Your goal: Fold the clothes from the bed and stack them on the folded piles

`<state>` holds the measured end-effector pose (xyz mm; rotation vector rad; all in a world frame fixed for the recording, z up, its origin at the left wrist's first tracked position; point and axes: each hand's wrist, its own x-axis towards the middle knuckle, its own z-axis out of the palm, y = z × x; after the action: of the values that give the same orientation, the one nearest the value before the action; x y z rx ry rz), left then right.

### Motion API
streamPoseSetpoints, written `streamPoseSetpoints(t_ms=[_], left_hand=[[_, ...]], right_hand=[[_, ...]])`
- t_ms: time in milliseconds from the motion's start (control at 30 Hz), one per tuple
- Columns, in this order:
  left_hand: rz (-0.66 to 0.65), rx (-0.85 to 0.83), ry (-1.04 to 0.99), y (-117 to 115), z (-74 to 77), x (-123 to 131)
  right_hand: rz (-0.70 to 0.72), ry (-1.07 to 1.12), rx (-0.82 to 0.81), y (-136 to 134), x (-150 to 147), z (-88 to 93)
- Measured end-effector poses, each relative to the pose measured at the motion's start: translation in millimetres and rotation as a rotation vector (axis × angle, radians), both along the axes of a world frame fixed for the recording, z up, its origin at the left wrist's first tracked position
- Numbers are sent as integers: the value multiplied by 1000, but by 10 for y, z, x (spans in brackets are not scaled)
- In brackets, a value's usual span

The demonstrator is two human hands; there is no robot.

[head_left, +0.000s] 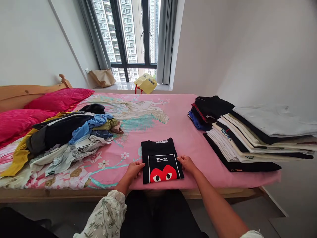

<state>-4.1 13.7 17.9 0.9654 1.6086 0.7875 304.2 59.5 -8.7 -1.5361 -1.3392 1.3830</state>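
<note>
— Biggest first?

— A wide, wooden-framed bed (pixel 179 109) under a pink sheet patterned with flowers and a pale bird.

— And on it, going down in size?

— To the left, a loose, tangled heap of mixed clothes (pixel 64 132) in mustard, navy, sky blue, olive and pale grey, just beside two shiny crimson pillows (pixel 59 100). To the right, a tall, flat-layered stack of folded garments (pixel 260 143), mostly white, cream and black, topped with light grey. Just behind, a smaller pile of dark folded clothes (pixel 213 107) showing black, blue and red check.

— How far along, then?

— Well into the folding, judging by the two neat piles. Plenty left, though, with nothing in the heap looking squared off.

— Anything in between?

— A black fabric T-shirt (pixel 160 152), lying flat at the bed's near edge, well apart from heap and stack. Folded to a tidy rectangle, so apparently almost done, but not yet stacked.

— And the hands?

— Both at the shirt. Left hand (pixel 135 170) pinching the left edge; right hand (pixel 187 164) pinching the right edge, slightly higher up.

— Smallest details?

— A red heart with two eyes (pixel 163 173), cut off by the lower fold; above, white lettering reading "PLAY" (pixel 161 159).
</note>
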Motion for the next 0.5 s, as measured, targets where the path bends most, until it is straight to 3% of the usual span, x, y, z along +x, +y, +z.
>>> streamPoseSetpoints(t_ms=[100, 300, 500], left_hand=[[48, 49, 22, -67, -56, 83], [-75, -16, 45, -200, -11, 49], [-25, 24, 96, -359, -96, 128]], right_hand=[[-10, 4, 14, -38, 8, -5], [-6, -7, 18, -121, 5, 6], [-11, -52, 37, -258, 5, -14]])
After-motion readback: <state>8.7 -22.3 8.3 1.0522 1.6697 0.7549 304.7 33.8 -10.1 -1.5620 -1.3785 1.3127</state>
